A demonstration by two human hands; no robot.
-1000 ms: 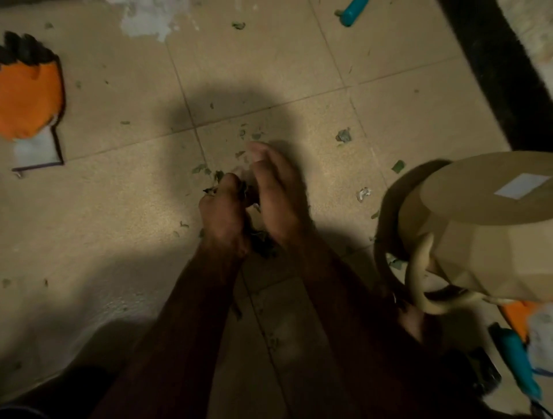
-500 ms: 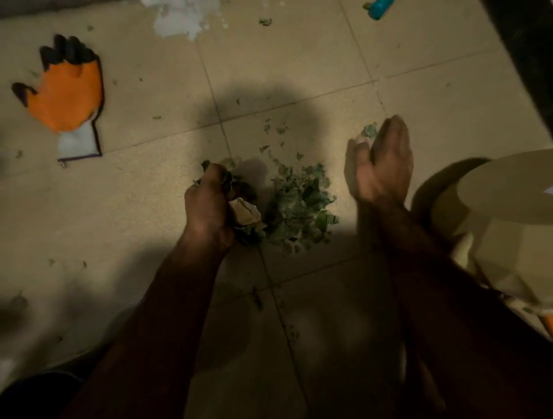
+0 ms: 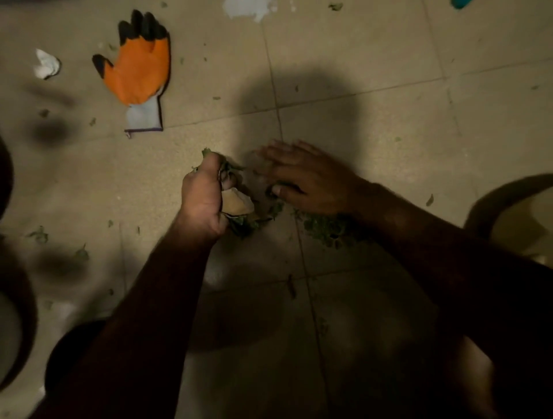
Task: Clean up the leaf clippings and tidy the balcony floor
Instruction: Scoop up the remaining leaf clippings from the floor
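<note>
My left hand was closed in a fist round a handful of clippings. Green bits stuck out above my knuckles and below my palm, and one pale dry leaf was wedged against the inside of the fist. My right hand lay just beside it, palm down, fingers straight and a little spread, flat against the tiled floor. Its fingertips were blurred, and the thumb pointed back toward my left hand. The two hands were close, but I could not tell whether they touched.

Under my right wrist and forearm, on the side nearer my body, lay the pile of clippings, a loose green heap on the floor, partly hidden by the arm. Small loose scraps were scattered on the floor out past my left hand, and a single small leaf lay beyond my right forearm.

Well ahead of my left hand and off to its outer side, an orange glove with black fingertips and a grey cuff lay flat on the floor. Further out on that same side sat a crumpled white scrap. Far ahead, between the lines of my two hands, there was a white patch on the floor. Far ahead of my right hand a teal thing was cut off at the edge. Out past my right elbow stood a pale rounded object, too blurred for me to tell what it was.
</note>
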